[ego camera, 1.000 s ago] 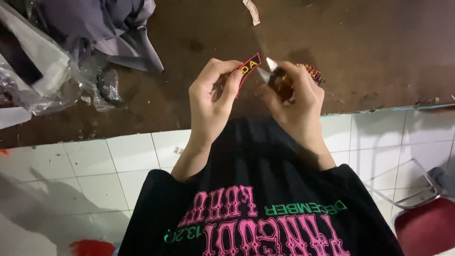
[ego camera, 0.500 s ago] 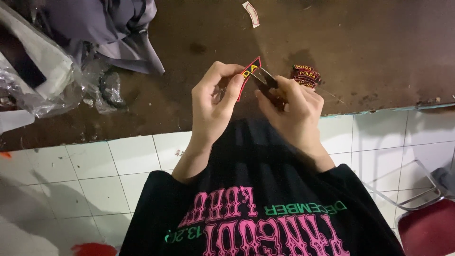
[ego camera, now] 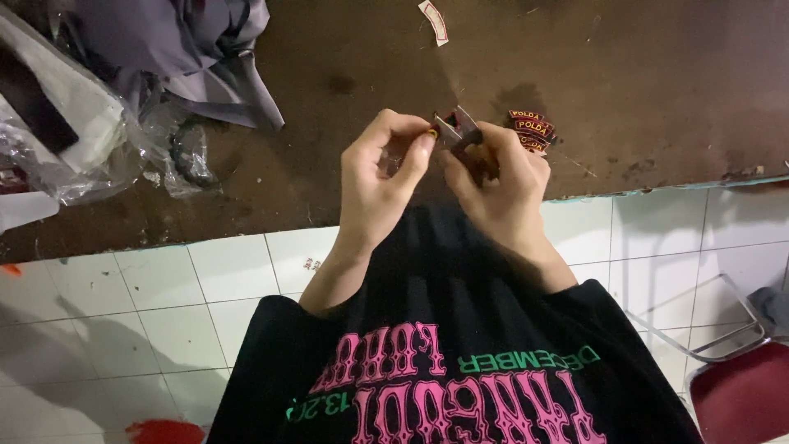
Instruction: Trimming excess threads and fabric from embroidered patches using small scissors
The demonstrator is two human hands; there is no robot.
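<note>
- Left hand (ego camera: pixel 374 185) pinches the patch (ego camera: pixel 438 129) by its edge, raised over the table (ego camera: pixel 345 66) to expose the rim.
- Right hand (ego camera: pixel 493 177) grips snips (ego camera: pixel 460 127), apparently at that rim.
- Patch pile (ego camera: pixel 532 130) lies near.

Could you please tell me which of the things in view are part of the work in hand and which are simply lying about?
In hand:
left hand pinching a small red patch
right hand holding metal snips at it
stack of like patches beside the right hand

Lying about:
grey cloth
clear plastic bag
white strip
red chair
</note>
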